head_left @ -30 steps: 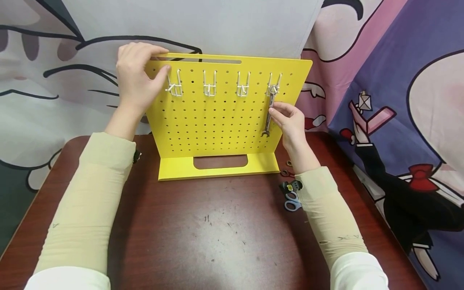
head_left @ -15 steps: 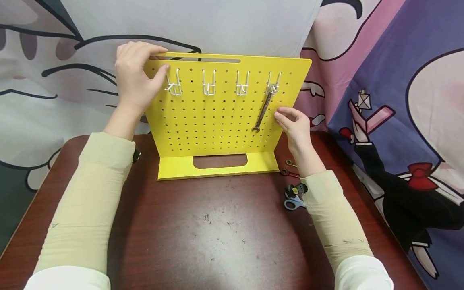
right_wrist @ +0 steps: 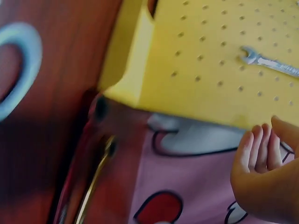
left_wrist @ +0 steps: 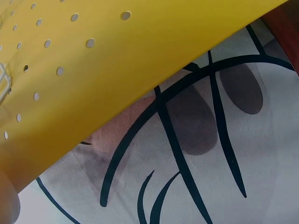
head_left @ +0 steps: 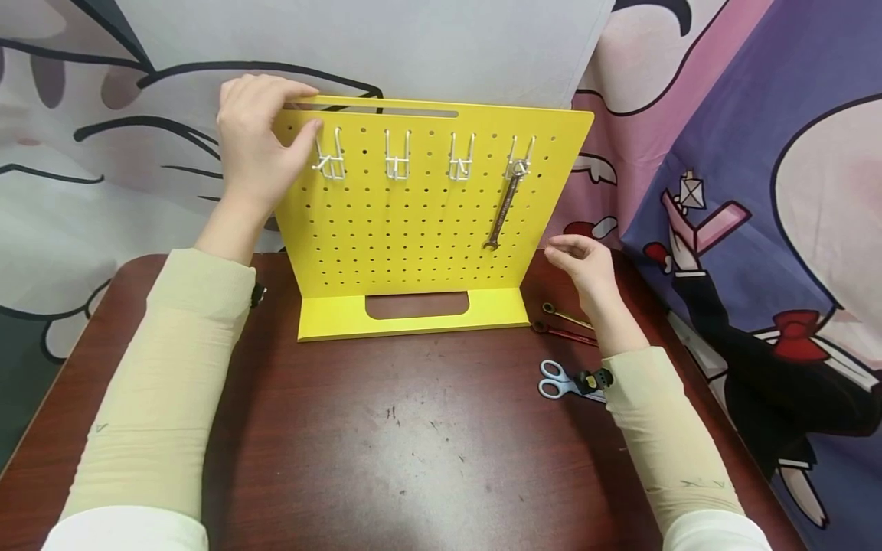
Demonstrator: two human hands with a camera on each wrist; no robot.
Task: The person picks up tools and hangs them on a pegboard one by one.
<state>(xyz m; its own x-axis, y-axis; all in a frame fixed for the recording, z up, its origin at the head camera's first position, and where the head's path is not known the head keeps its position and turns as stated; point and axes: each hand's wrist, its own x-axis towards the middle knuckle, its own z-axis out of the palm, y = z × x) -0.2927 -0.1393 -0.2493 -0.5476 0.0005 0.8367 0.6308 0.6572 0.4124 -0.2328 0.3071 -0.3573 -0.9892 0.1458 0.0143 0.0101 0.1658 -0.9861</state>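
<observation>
A yellow pegboard (head_left: 400, 264) stands upright on the brown table. My left hand (head_left: 253, 149) grips its upper left corner, thumb on the front face and fingers over the top edge; the left wrist view catches only a bit of that hand (left_wrist: 7, 203). From the rightmost white hook hangs a silver combination wrench (head_left: 505, 207), ring end up and leaning down to the left. My right hand (head_left: 586, 272) is off the board's right edge, fingers loosely bent and holding nothing. In the right wrist view, the wrench's open end (right_wrist: 251, 56) lies against the board.
Several white wire hooks (head_left: 397, 165) line the board's upper part. On the table at the right lie a gold wrench (head_left: 572, 318), a red wrench (head_left: 560, 332) and blue-handled scissors (head_left: 551, 389), partly hidden by the right wrist's gear. Printed cloth (head_left: 696, 122) hangs behind and beside the table.
My right hand has let go of the silver wrench and moved right and down, away from the board. The wrench's lower end has swung left. My left hand keeps its hold.
</observation>
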